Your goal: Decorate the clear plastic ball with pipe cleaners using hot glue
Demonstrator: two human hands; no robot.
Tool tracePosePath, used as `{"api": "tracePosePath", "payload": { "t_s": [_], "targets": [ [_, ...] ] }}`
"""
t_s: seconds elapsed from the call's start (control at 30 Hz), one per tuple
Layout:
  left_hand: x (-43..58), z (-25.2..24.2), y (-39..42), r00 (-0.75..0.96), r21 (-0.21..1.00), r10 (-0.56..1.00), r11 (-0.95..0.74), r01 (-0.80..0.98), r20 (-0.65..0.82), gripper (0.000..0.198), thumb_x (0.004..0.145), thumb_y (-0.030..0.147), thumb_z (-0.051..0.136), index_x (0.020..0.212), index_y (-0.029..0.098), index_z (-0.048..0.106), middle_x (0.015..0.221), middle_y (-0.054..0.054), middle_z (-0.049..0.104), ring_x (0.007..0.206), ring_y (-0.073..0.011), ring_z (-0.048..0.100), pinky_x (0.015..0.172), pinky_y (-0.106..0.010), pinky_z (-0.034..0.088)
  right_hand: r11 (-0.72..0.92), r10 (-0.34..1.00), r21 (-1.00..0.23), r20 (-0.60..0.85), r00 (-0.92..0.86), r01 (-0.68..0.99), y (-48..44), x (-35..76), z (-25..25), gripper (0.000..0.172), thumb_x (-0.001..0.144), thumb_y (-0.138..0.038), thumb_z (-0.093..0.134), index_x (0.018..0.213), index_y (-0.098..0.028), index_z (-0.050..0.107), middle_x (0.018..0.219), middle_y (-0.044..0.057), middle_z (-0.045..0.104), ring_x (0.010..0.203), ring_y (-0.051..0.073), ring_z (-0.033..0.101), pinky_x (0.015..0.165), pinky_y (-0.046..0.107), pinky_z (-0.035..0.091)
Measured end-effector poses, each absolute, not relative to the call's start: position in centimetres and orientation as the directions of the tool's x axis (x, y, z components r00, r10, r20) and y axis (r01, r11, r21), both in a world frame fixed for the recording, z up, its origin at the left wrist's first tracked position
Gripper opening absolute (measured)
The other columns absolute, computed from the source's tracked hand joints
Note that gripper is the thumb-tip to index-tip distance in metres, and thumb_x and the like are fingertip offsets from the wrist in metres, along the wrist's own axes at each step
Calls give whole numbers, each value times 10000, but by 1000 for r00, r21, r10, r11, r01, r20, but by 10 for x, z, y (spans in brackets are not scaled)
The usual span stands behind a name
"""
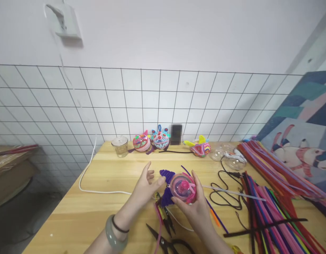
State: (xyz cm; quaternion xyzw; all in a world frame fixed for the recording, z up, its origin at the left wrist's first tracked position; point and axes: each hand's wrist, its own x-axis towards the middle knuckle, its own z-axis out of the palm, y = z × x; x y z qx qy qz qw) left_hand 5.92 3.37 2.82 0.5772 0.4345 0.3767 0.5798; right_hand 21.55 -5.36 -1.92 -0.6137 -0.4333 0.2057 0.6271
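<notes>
My right hand (pixel 191 206) is wrapped round the side of a fish ornament (pixel 182 187). Its body is a clear ball trimmed with pink pipe cleaner, with a pink knob-like piece on the side facing me. A purple pipe-cleaner tail (pixel 166 197) spreads from its left side. Close by the tail is my left hand (pixel 149 181), thumb and fingers apart, with nothing gripped; whether a fingertip touches the tail I cannot tell. Below the hands lie pliers (pixel 166 222), partly hidden, and black scissors (pixel 168 243). A pink pipe cleaner (pixel 159 225) runs beside them.
Along the tiled wall stand a glass jar (pixel 121 147), decorated fish balls (pixel 160 139), a pixelated dark rectangle (pixel 176 134) and clear plastic balls (pixel 235 162). Bundles of pipe cleaners (pixel 274 211) fill the right side. A black cable (pixel 221 203) and a white cord (pixel 104 191) cross the table.
</notes>
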Motion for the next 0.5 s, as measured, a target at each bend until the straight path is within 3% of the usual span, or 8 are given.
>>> {"api": "tracePosePath", "payload": {
  "t_s": [0.07,0.17,0.27,0.4,0.5],
  "targets": [
    [66,26,26,252,984,966,-93,150,53,973,631,581,709,1404,132,323,1315,-220,466,1226,-329,451,996,-466,348,166,769,-933,325,550,319,-53,217,-18,1002,620,-400,794,1454,-208,272,1368,145,470,1225,327,500,1030,489,400],
    [72,30,11,259,908,938,-304,289,232,681,647,454,737,1232,193,508,1234,-138,534,1170,-303,472,974,-453,355,184,734,-911,378,565,369,-52,216,-16,908,641,-398,780,1414,-208,346,1318,135,501,1198,321,520,983,459,450],
    [78,37,-4,322,904,929,-286,318,181,472,652,412,733,1036,198,562,1003,-81,611,967,-264,549,848,-401,420,206,703,-904,404,586,375,-52,213,-16,809,662,-398,760,1363,-190,413,1282,138,515,1159,311,542,951,435,472],
    [84,43,-21,304,901,944,-243,360,133,260,693,371,684,806,210,514,761,-7,564,733,-195,524,667,-307,409,203,722,-952,303,621,229,-52,210,-16,869,647,-365,772,1394,-192,365,1278,139,540,1124,300,577,953,432,470],
    [87,41,-31,447,930,892,-214,299,62,305,797,485,564,686,216,472,567,46,440,546,-143,435,526,-263,330,169,729,-980,195,656,103,-50,214,-15,901,627,-377,788,1399,-187,363,1267,139,577,1115,302,592,940,426,484]
  ]
}}
